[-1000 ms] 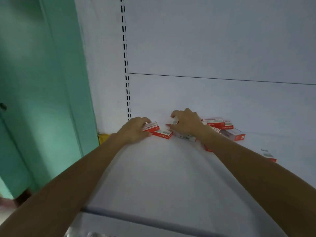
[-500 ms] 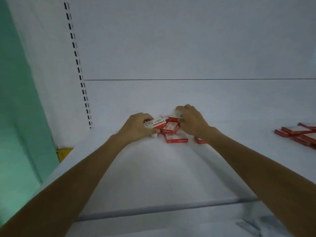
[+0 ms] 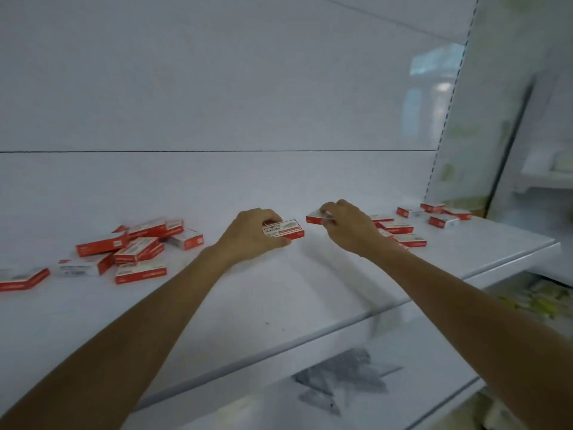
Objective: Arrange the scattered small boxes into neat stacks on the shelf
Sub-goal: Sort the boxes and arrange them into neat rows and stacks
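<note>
Plain white shelf [image 3: 279,305], nothing fancy. On the left there's a messy heap of small red-and-white boxes [image 3: 136,249], some lying over each other, plus one stray box [image 3: 21,277] at the far left edge. A looser bunch [image 3: 403,235] sits flat on the right.

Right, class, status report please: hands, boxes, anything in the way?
Left hand grips first box. Right hand pinches second box. Left heap and right scatter unstacked, beside the hands.

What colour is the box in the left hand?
White top with dark print, red sides. Head view shows the box in the left hand best.
</note>
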A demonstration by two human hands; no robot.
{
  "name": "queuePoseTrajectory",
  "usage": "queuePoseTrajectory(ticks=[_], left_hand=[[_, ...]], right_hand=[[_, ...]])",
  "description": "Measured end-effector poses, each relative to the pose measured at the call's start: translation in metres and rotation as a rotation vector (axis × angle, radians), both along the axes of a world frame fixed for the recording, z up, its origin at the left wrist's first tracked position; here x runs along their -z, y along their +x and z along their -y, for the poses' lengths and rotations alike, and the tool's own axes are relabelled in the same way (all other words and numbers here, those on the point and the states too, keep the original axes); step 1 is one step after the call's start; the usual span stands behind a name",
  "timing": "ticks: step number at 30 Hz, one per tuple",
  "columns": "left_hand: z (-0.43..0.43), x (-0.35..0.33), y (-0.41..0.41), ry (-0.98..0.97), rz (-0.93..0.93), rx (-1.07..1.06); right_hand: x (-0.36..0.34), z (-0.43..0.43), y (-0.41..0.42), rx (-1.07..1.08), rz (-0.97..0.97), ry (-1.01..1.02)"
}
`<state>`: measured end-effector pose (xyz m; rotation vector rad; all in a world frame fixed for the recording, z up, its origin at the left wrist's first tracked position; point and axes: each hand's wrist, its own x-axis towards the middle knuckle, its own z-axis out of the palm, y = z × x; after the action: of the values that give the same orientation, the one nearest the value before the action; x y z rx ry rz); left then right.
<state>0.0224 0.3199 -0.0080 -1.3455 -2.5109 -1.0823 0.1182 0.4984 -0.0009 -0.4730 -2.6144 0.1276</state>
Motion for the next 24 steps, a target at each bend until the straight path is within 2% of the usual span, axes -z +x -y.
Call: queuePoseTrajectory(ticks=[4,9,16,19,21,24], left_hand=[[-0.071,0.003,0.030,0.041,0.045,0.010],[-0.145,0.011,0.056,0.048,0.042,-0.015],[-0.198,0.011,0.084,-0.006,0.037,-0.023],[-0.212,0.017,0.095,-0.048,-0.017,-0.040],[-0.217,0.024,0.102,-0.128,-0.119,-0.055],[-0.215,0.029,0.103,-0.147,-0.182,-0.069]], right_hand=[[-0.002,-0.071,0.032,0.010,0.005,0.079],[0.004,-0.147,0.061,0.028,-0.013,0.055],[0.004,-0.207,0.076,-0.050,0.026,-0.018],[0.012,-0.214,0.080,-0.126,0.084,-0.085],[0.020,-0.217,0.081,-0.181,0.161,-0.143],[0.024,-0.220,0.080,-0.232,0.138,-0.184]])
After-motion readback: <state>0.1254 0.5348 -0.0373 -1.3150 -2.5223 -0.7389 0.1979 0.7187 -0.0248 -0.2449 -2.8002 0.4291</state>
